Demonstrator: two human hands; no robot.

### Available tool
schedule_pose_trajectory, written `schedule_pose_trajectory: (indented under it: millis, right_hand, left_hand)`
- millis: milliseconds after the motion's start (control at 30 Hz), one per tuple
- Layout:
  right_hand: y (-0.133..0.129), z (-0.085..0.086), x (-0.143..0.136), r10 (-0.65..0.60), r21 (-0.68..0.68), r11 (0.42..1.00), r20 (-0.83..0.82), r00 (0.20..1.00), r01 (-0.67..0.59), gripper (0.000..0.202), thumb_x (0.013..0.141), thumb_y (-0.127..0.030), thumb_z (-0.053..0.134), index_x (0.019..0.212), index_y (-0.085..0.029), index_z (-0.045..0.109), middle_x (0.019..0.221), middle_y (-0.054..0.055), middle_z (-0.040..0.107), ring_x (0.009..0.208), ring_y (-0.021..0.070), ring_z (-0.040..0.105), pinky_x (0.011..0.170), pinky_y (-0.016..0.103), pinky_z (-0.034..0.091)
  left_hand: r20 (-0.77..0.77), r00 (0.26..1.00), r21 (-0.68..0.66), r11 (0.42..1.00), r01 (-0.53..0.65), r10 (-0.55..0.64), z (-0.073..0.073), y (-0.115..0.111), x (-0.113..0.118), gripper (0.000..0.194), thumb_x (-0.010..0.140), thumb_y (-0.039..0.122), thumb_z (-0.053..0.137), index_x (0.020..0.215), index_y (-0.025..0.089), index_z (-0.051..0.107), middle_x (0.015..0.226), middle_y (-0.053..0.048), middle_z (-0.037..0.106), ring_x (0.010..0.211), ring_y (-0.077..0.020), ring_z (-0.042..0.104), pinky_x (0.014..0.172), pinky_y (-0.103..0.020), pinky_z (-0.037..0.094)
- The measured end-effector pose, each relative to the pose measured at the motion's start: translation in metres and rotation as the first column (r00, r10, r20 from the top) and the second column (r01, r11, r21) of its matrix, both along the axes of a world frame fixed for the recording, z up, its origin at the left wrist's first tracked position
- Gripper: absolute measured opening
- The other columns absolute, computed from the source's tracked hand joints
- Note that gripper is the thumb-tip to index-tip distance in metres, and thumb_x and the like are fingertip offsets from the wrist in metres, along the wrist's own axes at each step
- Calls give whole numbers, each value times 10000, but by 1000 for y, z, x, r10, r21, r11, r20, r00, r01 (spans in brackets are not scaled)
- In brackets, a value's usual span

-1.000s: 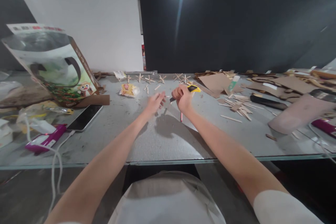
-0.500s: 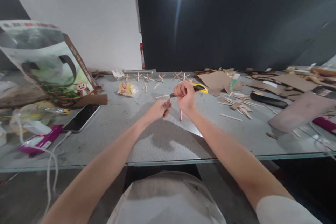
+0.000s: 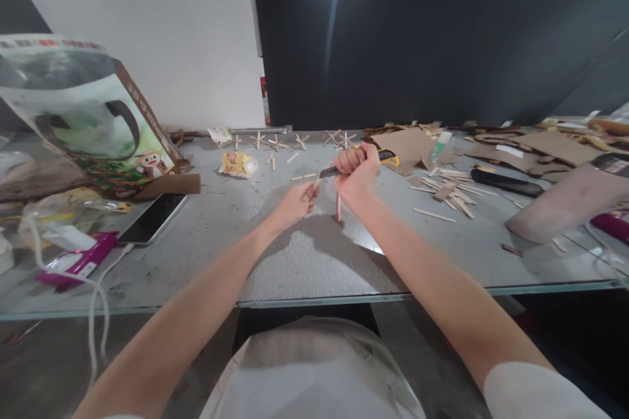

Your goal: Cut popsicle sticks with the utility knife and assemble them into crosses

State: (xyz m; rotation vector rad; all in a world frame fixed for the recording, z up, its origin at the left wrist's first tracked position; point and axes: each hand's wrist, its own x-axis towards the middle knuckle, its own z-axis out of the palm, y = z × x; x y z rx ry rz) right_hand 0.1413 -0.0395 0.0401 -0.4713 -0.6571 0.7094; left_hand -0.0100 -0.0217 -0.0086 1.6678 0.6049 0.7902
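Note:
My right hand (image 3: 360, 173) is wrapped around a yellow and black utility knife (image 3: 390, 157), its dark blade pointing left. My left hand (image 3: 299, 201) is closed in a pinch on a thin wooden stick (image 3: 317, 182), whose short end shows at the fingertips by the blade's tip. Whether blade and stick touch is too small to tell. A thin pink rod (image 3: 338, 207) shows just below my right hand. Behind the hands, a flat wooden stick (image 3: 303, 177) lies on the table.
Several star-shaped stick pieces (image 3: 277, 142) line the back. A yellow packet (image 3: 238, 164) lies nearby. To the right are a stick pile (image 3: 449, 191), a black-handled tool (image 3: 507, 182), cardboard (image 3: 403, 147) and a tumbler (image 3: 555, 206). Leftward are a phone (image 3: 153, 218) and a large bag (image 3: 108, 124).
My right hand with the knife has moved right, away from my left hand, and more of the blade now shows. My left hand has stayed nearly in place.

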Motion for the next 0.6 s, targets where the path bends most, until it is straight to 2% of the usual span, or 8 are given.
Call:
schedule_pose_trajectory:
  millis: [233, 367, 433, 500, 600]
  right_hand:
    - [6, -1, 8, 61, -3, 998, 9, 998, -61, 759, 966, -686, 527, 548, -249, 67, 434, -89, 52, 408, 105, 82, 389, 307, 235]
    - [3, 3, 11, 107, -7, 994, 4, 994, -107, 756, 978, -663, 537, 533, -250, 88, 435, -90, 61, 419, 105, 69, 383, 299, 234]
    - [-1, 7, 14, 119, 1, 993, 59, 991, -120, 730, 988, -647, 540, 534, -253, 127, 444, -91, 90, 422, 105, 90, 391, 292, 248]
    - [-5, 10, 16, 80, 17, 996, 154, 985, -84, 706, 981, -651, 572, 539, -258, 187, 456, -92, 130, 422, 104, 128, 403, 287, 258]
    - [-10, 12, 15, -105, 12, 994, 376, 921, 108, 651, 900, -625, 733, 550, -258, 324, 469, -84, 255, 444, 101, 224, 428, 282, 257]
  left_hand:
    - [1, 999, -9, 999, 39, -39, 4, -2, -1, 405, 1037, 482, 545, 740, 228, 440, 596, 82, 287, 467, -82, 232, 511, -253, 224]
    - [17, 999, 6, 1000, 27, -27, 4, -2, 0, 406, 1042, 503, 535, 757, 231, 439, 590, 88, 293, 456, -82, 232, 503, -253, 227]
    - [25, 1000, 21, 1000, 19, -20, 3, -2, 0, 399, 1054, 509, 505, 772, 232, 448, 563, 96, 286, 443, -86, 234, 495, -251, 228]
    - [49, 999, 42, 999, 7, -9, 3, -3, -1, 385, 1066, 502, 469, 794, 230, 461, 547, 99, 288, 435, -90, 249, 489, -248, 242]
    - [94, 995, 99, 994, -48, 39, 4, -5, -1, 389, 1059, 528, 465, 814, 227, 475, 536, 97, 317, 434, -94, 288, 485, -247, 265]
